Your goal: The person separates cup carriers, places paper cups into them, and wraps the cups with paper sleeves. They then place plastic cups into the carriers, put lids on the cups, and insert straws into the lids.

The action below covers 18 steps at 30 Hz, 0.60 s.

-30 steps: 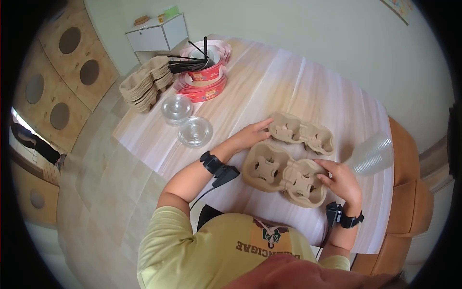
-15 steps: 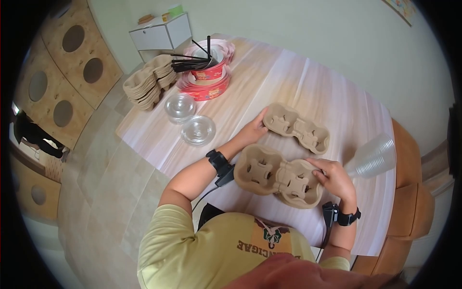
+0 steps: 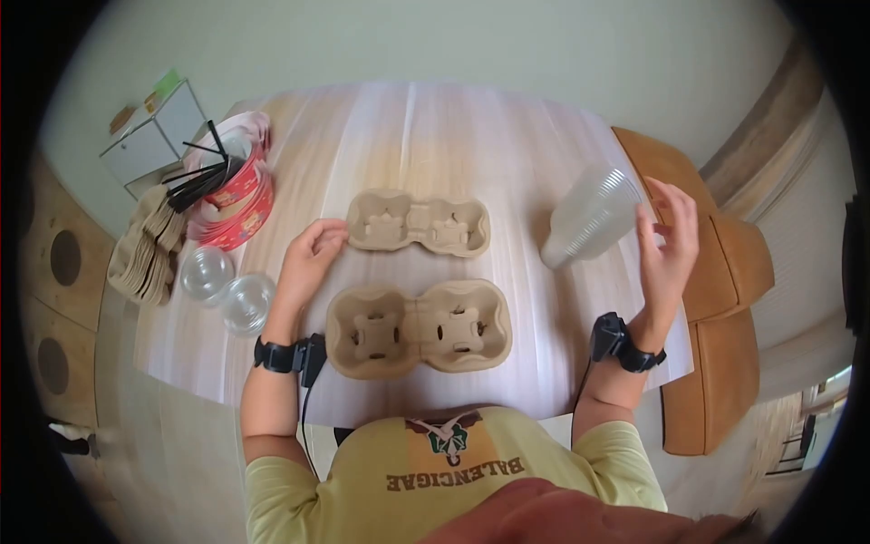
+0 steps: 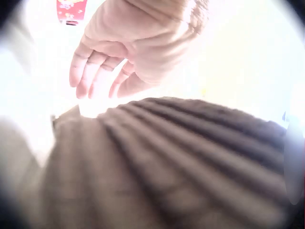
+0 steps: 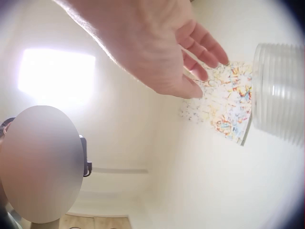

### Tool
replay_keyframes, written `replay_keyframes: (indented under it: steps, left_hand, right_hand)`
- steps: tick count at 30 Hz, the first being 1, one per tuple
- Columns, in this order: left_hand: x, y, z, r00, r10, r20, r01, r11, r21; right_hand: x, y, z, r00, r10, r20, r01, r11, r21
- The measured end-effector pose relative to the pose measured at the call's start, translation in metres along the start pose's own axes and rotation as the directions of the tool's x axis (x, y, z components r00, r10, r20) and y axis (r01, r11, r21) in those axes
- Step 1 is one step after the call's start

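Note:
Two brown pulp cup carriers lie on the table: the nearer one (image 3: 419,328) in front of the person, the farther one (image 3: 417,223) behind it. Beside the farther carrier's left end is the left hand (image 3: 313,256), fingers loosely bent and holding nothing; the left wrist view shows this hand (image 4: 138,43) above a blurred ribbed brown surface (image 4: 167,157). On the right, a nested stack of clear plastic cups (image 3: 594,216) lies on its side. The right hand (image 3: 669,245) is raised just right of it, fingers spread and bent, gripping nothing; the right wrist view shows the hand (image 5: 162,52) apart from the cups (image 5: 281,90).
At the table's left stand red-and-pink paper stacks (image 3: 237,216), black straws (image 3: 207,181), more stacked carriers (image 3: 145,252) and clear round lids (image 3: 246,305). A white cabinet (image 3: 156,140) is beyond them. Brown seats (image 3: 716,363) adjoin the right edge.
The head view has swung right. The right hand has left the nearer carrier and moved over beside the cup stack. The left hand has come off the farther carrier, and the two carriers now lie level.

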<state>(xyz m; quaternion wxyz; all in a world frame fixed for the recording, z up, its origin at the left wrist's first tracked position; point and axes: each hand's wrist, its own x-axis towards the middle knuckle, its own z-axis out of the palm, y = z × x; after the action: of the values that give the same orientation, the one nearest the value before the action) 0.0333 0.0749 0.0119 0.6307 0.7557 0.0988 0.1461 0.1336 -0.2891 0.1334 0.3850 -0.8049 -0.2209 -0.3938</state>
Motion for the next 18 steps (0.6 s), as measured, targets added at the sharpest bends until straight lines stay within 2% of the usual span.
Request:
replay_keyframes:
  steps: [1, 2, 3, 5, 8, 9, 16, 18]
  left_hand:
    - [-0.001, 0.003, -0.002, 1.0, 0.005, 0.01, -0.005, 1.0, 0.0]
    - [-0.003, 0.006, -0.005, 0.996, 0.0, 0.084, 0.0, 1.0, -0.008]
    - [-0.005, 0.004, -0.006, 0.989, -0.005, 0.151, 0.005, 1.0, 0.001]
    - [-0.007, 0.008, -0.005, 0.987, 0.004, 0.16, -0.013, 0.998, 0.058]
    - [-0.008, 0.008, -0.007, 0.984, 0.007, 0.179, -0.038, 0.986, 0.165]
    - [-0.007, 0.007, -0.007, 0.98, 0.013, 0.198, -0.055, 0.976, 0.213]
    - [-0.009, 0.005, -0.004, 0.986, 0.011, 0.166, -0.048, 0.973, 0.224]
    - [-0.008, 0.004, -0.005, 0.963, 0.013, 0.268, -0.082, 0.965, 0.249]
  right_hand:
    - [0.001, 0.002, 0.0, 0.997, 0.029, 0.072, -0.024, 0.997, -0.076]
    - [0.001, 0.004, 0.0, 0.988, 0.062, 0.145, -0.041, 0.988, -0.149]
    - [-0.007, 0.014, 0.003, 0.988, 0.069, 0.135, -0.05, 0.989, -0.137]
    - [-0.007, 0.024, 0.005, 0.954, -0.024, 0.299, 0.086, 0.977, -0.196]
    - [-0.006, 0.031, 0.011, 0.927, 0.015, 0.374, 0.046, 0.987, -0.153]
    - [-0.005, 0.031, 0.011, 0.927, 0.012, 0.376, 0.048, 0.987, -0.151]
    - [-0.006, 0.028, 0.008, 0.933, -0.014, 0.359, 0.054, 0.993, -0.102]
    - [-0.006, 0.031, 0.008, 0.932, -0.021, 0.363, 0.075, 0.988, -0.135]
